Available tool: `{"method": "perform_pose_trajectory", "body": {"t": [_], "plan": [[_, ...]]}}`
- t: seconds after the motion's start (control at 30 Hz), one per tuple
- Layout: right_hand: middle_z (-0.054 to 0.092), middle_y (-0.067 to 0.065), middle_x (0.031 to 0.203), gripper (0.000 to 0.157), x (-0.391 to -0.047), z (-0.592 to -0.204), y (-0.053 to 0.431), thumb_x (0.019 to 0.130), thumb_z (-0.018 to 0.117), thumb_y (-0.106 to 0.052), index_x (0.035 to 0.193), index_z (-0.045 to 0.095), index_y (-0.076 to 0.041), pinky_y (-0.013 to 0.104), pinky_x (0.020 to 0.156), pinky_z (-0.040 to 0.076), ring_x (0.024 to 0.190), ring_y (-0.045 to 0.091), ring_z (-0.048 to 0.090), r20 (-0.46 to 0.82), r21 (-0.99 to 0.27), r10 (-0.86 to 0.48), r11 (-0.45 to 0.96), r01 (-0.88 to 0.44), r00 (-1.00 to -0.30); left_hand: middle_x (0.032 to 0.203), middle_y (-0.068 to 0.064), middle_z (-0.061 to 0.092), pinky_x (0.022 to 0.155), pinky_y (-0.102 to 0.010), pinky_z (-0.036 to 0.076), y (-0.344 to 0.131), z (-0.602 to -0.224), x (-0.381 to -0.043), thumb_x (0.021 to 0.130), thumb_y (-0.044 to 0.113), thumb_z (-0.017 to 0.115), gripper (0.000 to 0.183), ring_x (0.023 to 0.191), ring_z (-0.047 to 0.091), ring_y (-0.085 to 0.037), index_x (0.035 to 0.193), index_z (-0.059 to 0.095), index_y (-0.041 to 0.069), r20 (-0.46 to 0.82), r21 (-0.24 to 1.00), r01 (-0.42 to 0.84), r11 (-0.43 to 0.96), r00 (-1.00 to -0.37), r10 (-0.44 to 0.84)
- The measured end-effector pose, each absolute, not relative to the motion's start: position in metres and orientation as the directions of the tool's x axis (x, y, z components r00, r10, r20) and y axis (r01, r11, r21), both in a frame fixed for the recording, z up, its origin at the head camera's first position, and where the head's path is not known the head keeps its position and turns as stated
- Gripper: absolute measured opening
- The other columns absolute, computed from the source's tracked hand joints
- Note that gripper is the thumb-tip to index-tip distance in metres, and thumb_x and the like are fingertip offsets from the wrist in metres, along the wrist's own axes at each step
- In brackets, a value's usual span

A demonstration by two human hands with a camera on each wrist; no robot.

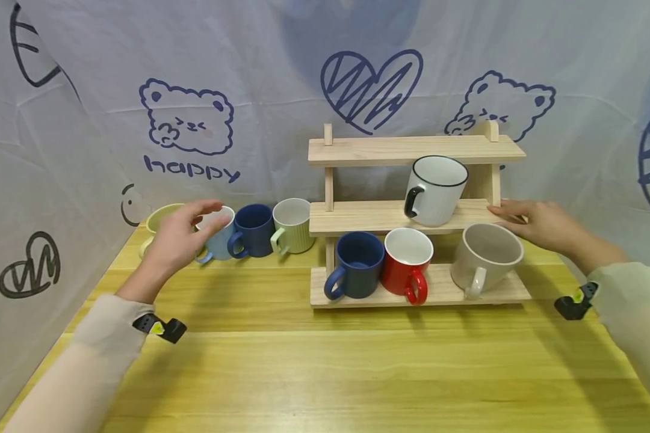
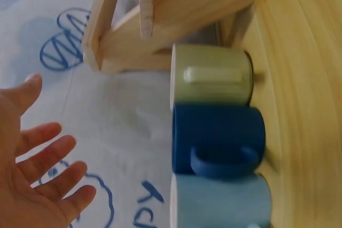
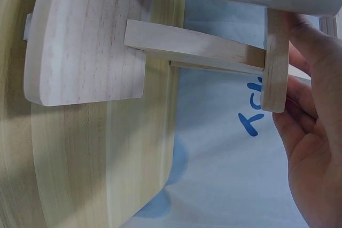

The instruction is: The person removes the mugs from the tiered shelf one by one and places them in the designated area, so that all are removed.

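My left hand (image 1: 180, 239) hovers over the light-blue mug (image 1: 220, 243), partly covering it in the head view. In the left wrist view its fingers (image 2: 51, 156) are spread and relaxed, apart from the mugs. My right hand (image 1: 547, 225) grips the right end of the middle board of a wooden tiered rack (image 1: 357, 216). The right wrist view shows its fingers and thumb around that board end (image 3: 276, 73). A white mug with a black rim (image 1: 439, 192) stands on the middle board. Below it, the bottom board holds a dark-blue mug (image 1: 360, 264), a red mug (image 1: 406, 264) and a beige mug (image 1: 487, 255).
Left of the rack, a green ribbed mug (image 1: 294, 225), another dark-blue mug (image 1: 254, 231) and a yellow-green mug (image 1: 159, 219), partly behind my hand, line the back of the wooden table (image 1: 325, 373). A printed cloth (image 1: 271, 108) hangs behind.
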State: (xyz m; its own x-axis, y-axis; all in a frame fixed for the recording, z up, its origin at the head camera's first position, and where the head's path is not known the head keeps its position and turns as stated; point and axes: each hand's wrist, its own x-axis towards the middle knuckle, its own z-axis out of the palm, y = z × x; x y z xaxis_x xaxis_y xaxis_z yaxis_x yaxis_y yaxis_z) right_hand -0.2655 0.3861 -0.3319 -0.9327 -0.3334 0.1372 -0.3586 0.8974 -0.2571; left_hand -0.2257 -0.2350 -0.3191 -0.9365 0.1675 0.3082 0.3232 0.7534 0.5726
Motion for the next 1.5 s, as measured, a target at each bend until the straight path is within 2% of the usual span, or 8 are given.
{"method": "perform_pose_trajectory", "body": {"t": [0.3, 0.5, 0.7, 1.23, 1.5], "plan": [[0.048, 0.025, 0.139, 0.045, -0.265, -0.332, 0.386, 0.098, 0.062, -0.031, 0.135, 0.058, -0.006, 0.069, 0.097, 0.036, 0.122, 0.054, 0.044, 0.131, -0.260, -0.340, 0.895, -0.363, -0.931, 0.137, -0.012, 0.056, 0.107, -0.049, 0.039, -0.195, -0.304, -0.228, 0.095, 0.046, 0.062, 0.057, 0.128, 0.049, -0.032, 0.136, 0.056, 0.006, 0.295, 0.527, 0.432, 0.732, -0.900, 0.320], [0.047, 0.024, 0.140, 0.047, -0.266, -0.334, 0.388, 0.098, 0.061, -0.034, 0.136, 0.057, -0.007, 0.069, 0.097, 0.035, 0.122, 0.054, 0.045, 0.118, -0.259, -0.329, 0.901, -0.348, -0.937, 0.135, -0.011, 0.057, 0.108, -0.052, 0.036, -0.167, -0.295, -0.231, 0.095, 0.046, 0.062, 0.054, 0.128, 0.048, -0.031, 0.134, 0.059, 0.008, 0.286, 0.498, 0.491, 0.715, -0.871, 0.399], [0.047, 0.025, 0.140, 0.047, -0.267, -0.333, 0.387, 0.098, 0.061, -0.034, 0.136, 0.057, -0.007, 0.069, 0.097, 0.035, 0.121, 0.054, 0.045, 0.125, -0.256, -0.326, 0.902, -0.348, -0.937, 0.135, -0.004, 0.058, 0.108, -0.045, 0.037, -0.142, -0.289, -0.235, 0.096, 0.048, 0.060, 0.052, 0.129, 0.048, -0.025, 0.133, 0.060, 0.013, 0.291, 0.471, 0.544, 0.695, -0.839, 0.460], [0.047, 0.026, 0.139, 0.047, -0.265, -0.332, 0.385, 0.098, 0.062, -0.033, 0.135, 0.057, -0.007, 0.069, 0.097, 0.036, 0.121, 0.054, 0.045, 0.133, -0.247, -0.331, 0.902, -0.354, -0.934, 0.126, 0.003, 0.063, 0.104, -0.038, 0.042, -0.078, -0.284, -0.246, 0.095, 0.054, 0.057, 0.053, 0.122, 0.054, -0.018, 0.133, 0.060, 0.017, 0.264, 0.452, 0.615, 0.647, -0.784, 0.562], [0.048, 0.025, 0.139, 0.046, -0.266, -0.332, 0.385, 0.097, 0.062, -0.033, 0.135, 0.057, -0.007, 0.069, 0.097, 0.036, 0.122, 0.053, 0.045, 0.136, -0.249, -0.334, 0.900, -0.359, -0.933, 0.130, 0.002, 0.062, 0.103, -0.036, 0.043, -0.050, -0.278, -0.253, 0.095, 0.056, 0.056, 0.057, 0.121, 0.055, -0.018, 0.136, 0.058, 0.016, 0.219, 0.439, 0.606, 0.663, -0.788, 0.576]]}}
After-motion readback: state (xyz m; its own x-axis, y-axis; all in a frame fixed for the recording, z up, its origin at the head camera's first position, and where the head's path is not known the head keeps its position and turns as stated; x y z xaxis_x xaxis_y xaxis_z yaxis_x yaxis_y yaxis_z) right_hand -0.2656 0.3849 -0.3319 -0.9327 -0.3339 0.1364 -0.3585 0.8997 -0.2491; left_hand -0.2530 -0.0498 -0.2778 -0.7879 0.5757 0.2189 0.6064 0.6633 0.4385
